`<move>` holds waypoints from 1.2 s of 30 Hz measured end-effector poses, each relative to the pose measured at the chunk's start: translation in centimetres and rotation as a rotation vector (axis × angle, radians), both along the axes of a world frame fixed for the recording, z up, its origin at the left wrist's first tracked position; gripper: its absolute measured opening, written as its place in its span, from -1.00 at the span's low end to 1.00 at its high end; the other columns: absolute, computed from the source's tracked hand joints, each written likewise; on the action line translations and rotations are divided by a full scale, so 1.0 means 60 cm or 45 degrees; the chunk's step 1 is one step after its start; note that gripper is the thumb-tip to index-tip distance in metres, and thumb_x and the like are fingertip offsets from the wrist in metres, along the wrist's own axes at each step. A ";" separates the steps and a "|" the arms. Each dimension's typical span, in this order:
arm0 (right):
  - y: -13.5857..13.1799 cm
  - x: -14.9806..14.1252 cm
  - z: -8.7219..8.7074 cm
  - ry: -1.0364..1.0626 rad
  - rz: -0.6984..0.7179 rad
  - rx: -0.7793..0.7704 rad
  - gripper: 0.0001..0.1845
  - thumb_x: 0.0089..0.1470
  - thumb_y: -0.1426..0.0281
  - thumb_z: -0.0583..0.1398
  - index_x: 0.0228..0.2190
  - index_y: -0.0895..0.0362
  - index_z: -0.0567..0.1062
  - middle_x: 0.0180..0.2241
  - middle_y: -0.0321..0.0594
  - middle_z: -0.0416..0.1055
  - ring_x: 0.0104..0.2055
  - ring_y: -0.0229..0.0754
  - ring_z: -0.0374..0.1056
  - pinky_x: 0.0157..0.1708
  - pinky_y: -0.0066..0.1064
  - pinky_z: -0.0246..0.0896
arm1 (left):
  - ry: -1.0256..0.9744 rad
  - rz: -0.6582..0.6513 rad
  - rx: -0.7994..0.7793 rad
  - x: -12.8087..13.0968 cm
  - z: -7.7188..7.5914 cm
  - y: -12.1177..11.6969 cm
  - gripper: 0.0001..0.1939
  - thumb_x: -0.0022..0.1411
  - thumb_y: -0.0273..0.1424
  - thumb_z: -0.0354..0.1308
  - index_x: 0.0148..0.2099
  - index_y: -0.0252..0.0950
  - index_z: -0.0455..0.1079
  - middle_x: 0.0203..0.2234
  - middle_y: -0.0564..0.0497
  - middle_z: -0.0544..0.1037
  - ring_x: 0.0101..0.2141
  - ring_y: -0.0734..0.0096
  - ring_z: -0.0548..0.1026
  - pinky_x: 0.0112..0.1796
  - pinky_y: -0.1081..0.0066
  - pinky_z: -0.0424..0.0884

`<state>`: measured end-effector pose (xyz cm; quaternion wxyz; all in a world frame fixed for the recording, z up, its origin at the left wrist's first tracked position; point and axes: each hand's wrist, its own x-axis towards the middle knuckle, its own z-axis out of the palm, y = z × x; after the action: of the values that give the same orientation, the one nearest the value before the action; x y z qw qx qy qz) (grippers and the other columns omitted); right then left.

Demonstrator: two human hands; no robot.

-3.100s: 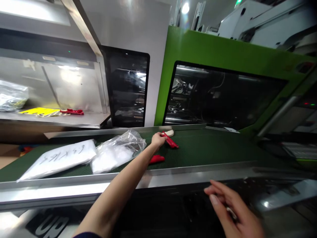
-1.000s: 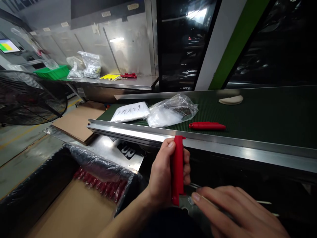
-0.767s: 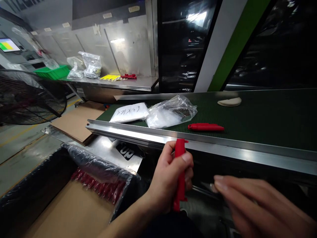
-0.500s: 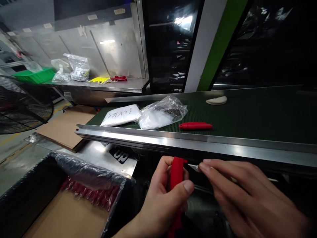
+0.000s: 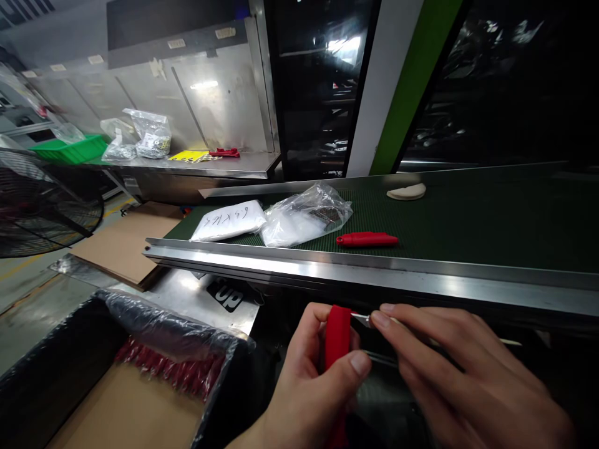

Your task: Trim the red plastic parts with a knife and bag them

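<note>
My left hand (image 5: pixel 304 386) grips a red plastic part (image 5: pixel 337 340) upright, thumb across its front. My right hand (image 5: pixel 468 380) pinches a small thin blade-like tool (image 5: pixel 362 320) whose tip touches the top of that red part. Both hands are below the steel front rail (image 5: pixel 374 277) of a green conveyor belt (image 5: pixel 491 224). A second red plastic part (image 5: pixel 367 239) lies on the belt near the rail.
On the belt lie a white labelled bag (image 5: pixel 227 220), a clear plastic bag (image 5: pixel 304 215) and a pale flat piece (image 5: pixel 406 192). A lined cardboard box (image 5: pixel 116 399) with red parts (image 5: pixel 173 368) stands at lower left. A fan (image 5: pixel 42 206) and steel shelf (image 5: pixel 196 165) are at left.
My left hand took a red part off the belt and brought it down in front of me. My right hand moved in, and its tool now touches the part's top.
</note>
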<state>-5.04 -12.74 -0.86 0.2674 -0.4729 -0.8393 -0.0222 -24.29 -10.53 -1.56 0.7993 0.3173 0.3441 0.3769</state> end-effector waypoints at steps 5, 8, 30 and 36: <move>-0.002 0.000 -0.002 0.019 -0.025 0.025 -0.46 0.14 0.61 0.14 0.15 0.14 0.35 0.06 -0.12 0.34 0.03 -0.12 0.25 -0.05 -0.27 0.17 | -0.007 -0.015 -0.009 0.003 -0.003 0.003 -0.71 0.22 -0.27 0.28 -0.18 -0.24 0.23 -0.43 0.13 0.26 -0.57 0.73 0.18 -0.57 0.65 0.17; -0.004 0.005 -0.007 0.001 -0.020 0.028 -0.46 0.15 0.58 0.14 0.16 0.11 0.34 0.07 -0.16 0.34 0.05 -0.13 0.25 -0.05 -0.29 0.17 | -0.032 -0.025 -0.016 0.004 -0.003 0.002 -0.71 0.23 -0.27 0.26 -0.16 -0.24 0.21 -0.42 0.13 0.26 -0.57 0.73 0.19 -0.57 0.67 0.18; -0.013 0.015 -0.007 0.145 0.081 -0.019 -0.48 0.16 0.57 0.10 0.15 0.12 0.33 0.06 -0.15 0.33 0.10 -0.20 0.26 -0.03 -0.39 0.26 | -0.652 -0.226 -0.243 0.007 -0.021 -0.007 -0.88 0.38 -0.35 -0.09 -0.11 -0.29 0.18 -0.40 -0.04 0.48 -0.66 0.69 0.31 -0.66 0.72 0.25; -0.004 0.015 -0.016 0.084 0.086 -0.018 -0.48 0.17 0.54 0.11 0.16 0.10 0.32 0.06 -0.18 0.34 0.09 -0.22 0.26 -0.04 -0.41 0.26 | -0.898 -0.258 -0.110 0.014 -0.044 -0.004 -0.81 0.39 -0.38 -0.16 -0.04 -0.26 0.22 -0.33 -0.09 0.49 -0.64 0.65 0.35 -0.66 0.69 0.28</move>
<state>-4.13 -12.98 -1.83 0.2922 -0.4466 -0.8457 0.0085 -23.43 -10.77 -4.17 0.9146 0.1664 0.0300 0.3673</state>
